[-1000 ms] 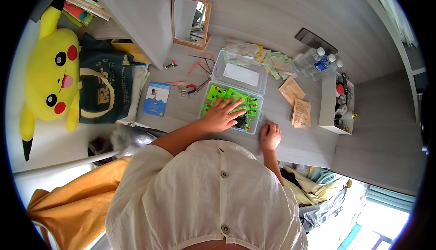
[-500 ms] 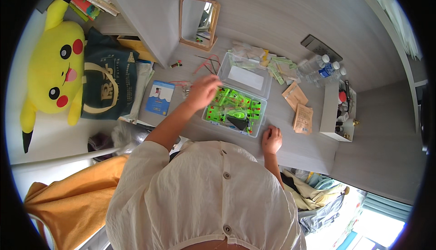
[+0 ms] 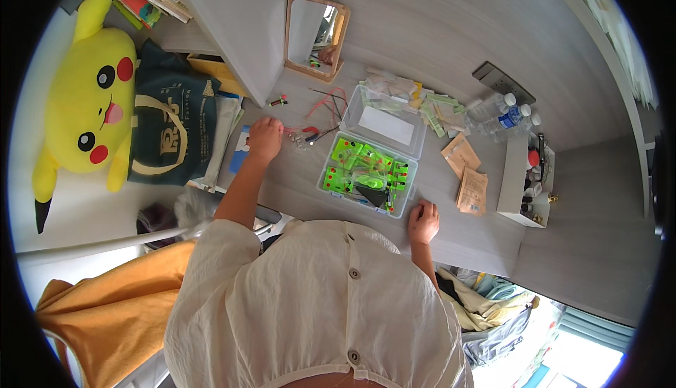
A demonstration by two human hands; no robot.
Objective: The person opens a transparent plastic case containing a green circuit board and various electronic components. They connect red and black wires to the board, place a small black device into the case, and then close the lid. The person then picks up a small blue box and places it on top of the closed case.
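Observation:
My left hand (image 3: 265,139) is over the left part of the desk, partly covering a blue booklet (image 3: 240,150). Its fingers are curled together beside the end of a red wire (image 3: 289,130); whatever is inside them is hidden. My right hand (image 3: 424,223) rests curled on the desk near its front edge, with nothing seen in it. Between the hands stands an open clear plastic case (image 3: 411,184) filled with bright green blocks (image 3: 345,150) with red and black knobs. Small clear parts (image 3: 299,143) and a tool with red and dark handles (image 3: 310,132) lie right of my left hand.
Behind the case are plastic wrappers (image 3: 440,112) and a wood-framed mirror (image 3: 315,36). Brown paper packets (image 3: 471,191), water bottles (image 3: 489,108) and a white organizer box (image 3: 512,177) stand to the right. Red and black leads (image 3: 331,103) and a small cylindrical part (image 3: 279,101) lie at back left.
My left hand has moved left, away from the case to beside the blue booklet, uncovering the red-handled tool. My right hand stays by the desk's front edge.

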